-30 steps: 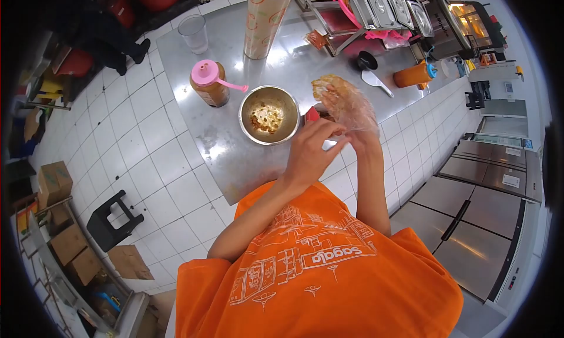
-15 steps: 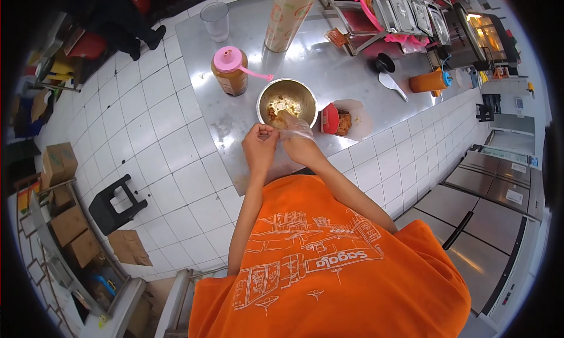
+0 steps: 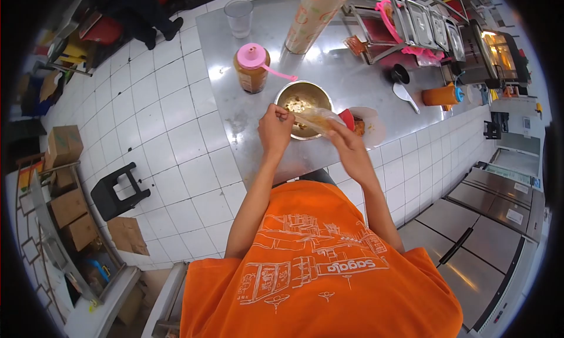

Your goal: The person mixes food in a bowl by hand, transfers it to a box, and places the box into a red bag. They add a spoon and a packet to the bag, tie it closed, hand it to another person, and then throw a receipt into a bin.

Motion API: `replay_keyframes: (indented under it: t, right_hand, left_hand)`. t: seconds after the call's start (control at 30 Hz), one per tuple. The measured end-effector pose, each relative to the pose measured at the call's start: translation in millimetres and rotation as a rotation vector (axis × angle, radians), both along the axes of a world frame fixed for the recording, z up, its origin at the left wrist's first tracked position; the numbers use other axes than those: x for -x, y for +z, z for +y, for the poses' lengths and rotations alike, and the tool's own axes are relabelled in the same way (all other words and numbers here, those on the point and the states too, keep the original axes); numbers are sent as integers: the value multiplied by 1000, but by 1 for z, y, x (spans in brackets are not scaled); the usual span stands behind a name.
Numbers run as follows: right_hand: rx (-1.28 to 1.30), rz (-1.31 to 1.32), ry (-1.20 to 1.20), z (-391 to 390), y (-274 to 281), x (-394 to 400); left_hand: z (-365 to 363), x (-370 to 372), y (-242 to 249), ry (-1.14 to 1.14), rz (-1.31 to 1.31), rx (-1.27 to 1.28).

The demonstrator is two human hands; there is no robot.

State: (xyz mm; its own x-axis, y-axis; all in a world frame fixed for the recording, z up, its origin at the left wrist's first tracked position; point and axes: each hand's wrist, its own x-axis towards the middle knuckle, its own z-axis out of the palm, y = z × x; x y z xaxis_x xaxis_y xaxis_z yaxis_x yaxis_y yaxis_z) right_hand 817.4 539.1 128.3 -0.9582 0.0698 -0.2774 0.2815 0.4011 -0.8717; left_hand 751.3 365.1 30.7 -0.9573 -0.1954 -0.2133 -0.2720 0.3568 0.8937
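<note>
A clear plastic glove or bag (image 3: 317,120), smeared with brown, stretches between my two hands over the metal bowl (image 3: 281,98). My left hand (image 3: 276,126) pinches one end at the bowl's near left rim. The other end is in my right hand (image 3: 348,141), to the right of the bowl. Food residue (image 3: 299,103) lies in the bowl. Partly behind the plastic and my right hand is a red and white paper box (image 3: 371,126) with browned food. A bottle of brown sauce with a pink lid (image 3: 252,68) stands to the bowl's upper left.
On the steel table (image 3: 235,126) are a clear cup (image 3: 239,18), a tall patterned paper roll (image 3: 314,21), a black bowl (image 3: 399,74), a white spoon (image 3: 406,97), an orange bottle (image 3: 439,96) and a rack of metal trays (image 3: 417,27). A person's legs (image 3: 138,15) show at the upper left.
My right hand has moved right and away from my left hand, and the plastic is now drawn out between them. The camera view has shifted a little.
</note>
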Motion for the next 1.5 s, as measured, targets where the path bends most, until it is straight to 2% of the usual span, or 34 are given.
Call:
replay_keyframes:
  t: [0.1,0.23,0.33,0.37,0.43,0.47,0.57,0.6,0.63,0.7,0.73,0.77,0.83,0.9,0.93,0.97,1.03,1.07,1.13,1.2,1.23,1.27,1.33,1.37,1.43,1.5]
  right_hand:
    - [-11,-8,-79,2,25,-5]
    - [21,-3,-132,13,8,-22]
    - [17,-2,-109,5,5,-40]
    - [66,-34,-98,1,6,-44]
    - [148,-130,-72,-3,7,-58]
    - [306,-223,-89,2,-1,-64]
    - [-543,-334,395,12,-42,-88]
    - [-733,48,675,34,-82,-105]
    - [-609,71,716,30,-104,-110]
    - [-251,-366,606,-12,-91,-115]
    - [-271,-324,740,-21,-92,-121]
    - [-217,-363,725,-40,-101,-119]
    - [-133,-498,691,-62,-106,-139]
    - [-15,-617,685,-102,-128,-151]
    - [-121,-681,786,-131,-139,-154]
    - [24,-655,763,-152,-158,-168]
    - [302,-577,731,-214,-210,-178]
    - [227,-540,770,-249,-229,-167]
    - [353,-587,400,-304,-309,-139]
    - [331,-567,-32,-345,-397,-83]
    - [329,-412,-174,-353,-445,-55]
    - [340,-333,-426,-363,-498,-24]
    - [-122,-322,-348,-329,-628,41]
    - [-207,-230,-442,-323,-658,68]
    - [-409,-148,-461,-324,-682,123]
    - [-664,-256,-283,-327,-637,147]
  left_hand:
    - [4,0,-9,20,30,44]
    - [17,-12,-20,-45,139,152]
    - [32,-16,-17,-138,107,149]
    - [36,-18,-21,-158,108,114]
    - [38,-31,4,-112,192,179]
    - [29,-42,16,-93,220,112]
    - [11,-98,32,18,235,-39]
    - [-6,-125,31,76,206,-44]
    - [-29,-150,23,112,170,-49]
    - [-64,-220,-15,310,41,-24]
    - [-78,-259,-32,357,-34,48]
    - [-103,-286,-56,408,-67,141]
    - [-139,-344,-92,417,-363,183]
    - [-170,-378,-121,427,-411,230]
    - [-185,-389,-130,430,-450,203]
    - [-195,-397,-136,435,-495,166]
    - [-228,-377,-159,455,-519,114]
    - [-241,-374,-163,457,-537,82]
    - [-280,-348,-188,446,-532,0]
    - [-306,-320,-221,462,-524,-121]
    - [-320,-306,-239,434,-516,-153]
    - [-333,-283,-263,411,-496,-181]
    - [-348,-220,-319,339,-375,-172]
    - [-348,-191,-343,254,-314,-144]
    - [-336,-121,-412,107,-350,-139]
    - [-317,-45,-465,-6,-205,-135]
